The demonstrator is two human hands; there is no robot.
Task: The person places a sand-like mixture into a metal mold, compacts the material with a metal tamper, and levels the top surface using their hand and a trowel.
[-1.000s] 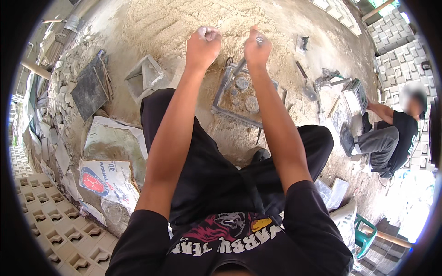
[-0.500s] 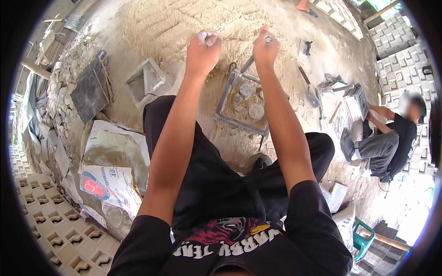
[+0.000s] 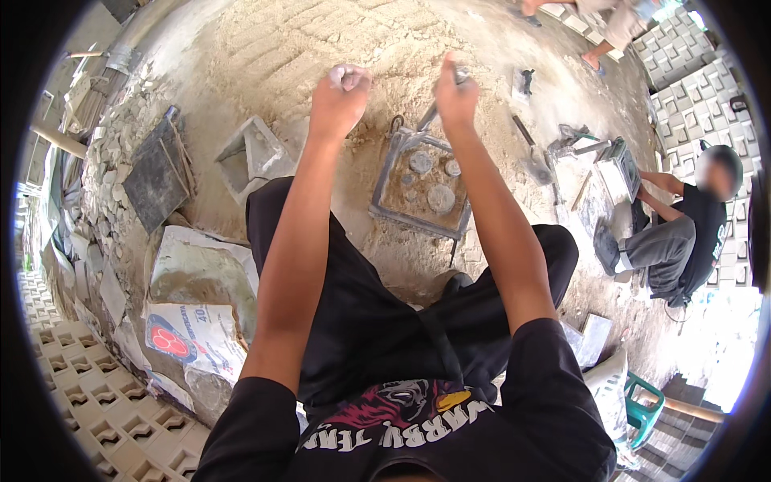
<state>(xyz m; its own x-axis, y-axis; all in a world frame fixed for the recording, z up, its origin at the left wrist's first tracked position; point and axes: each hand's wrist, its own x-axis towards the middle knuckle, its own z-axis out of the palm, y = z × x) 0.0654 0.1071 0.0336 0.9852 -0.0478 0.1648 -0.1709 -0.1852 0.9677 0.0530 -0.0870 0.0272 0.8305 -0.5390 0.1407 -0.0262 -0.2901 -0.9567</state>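
My left hand [image 3: 340,104] is raised over the sandy ground, its fingers curled closed and whitened with powder. What it holds, if anything, is hidden. My right hand [image 3: 456,100] is closed round a grey metal bar [image 3: 428,117], thumb pointing away from me. The bar's lower part slants toward the far edge of a square metal frame [image 3: 414,222]; I cannot tell whether they touch. The frame lies on the ground between my knees, with several round grey discs [image 3: 441,198] on sandy material inside. My right forearm hides part of its right side.
At left lie a hollow concrete block [image 3: 241,165], a dark board [image 3: 157,173], rubble and an opened cement bag [image 3: 193,333]. A trowel [image 3: 534,153] lies to the right. A co-worker [image 3: 683,225] crouches there over a mould; another person's legs [image 3: 614,32] stand far right.
Both hands have shifted slightly left in view, the left one also a little lower and nearer. Both remain closed. More of another person's legs has come into view at the far right.
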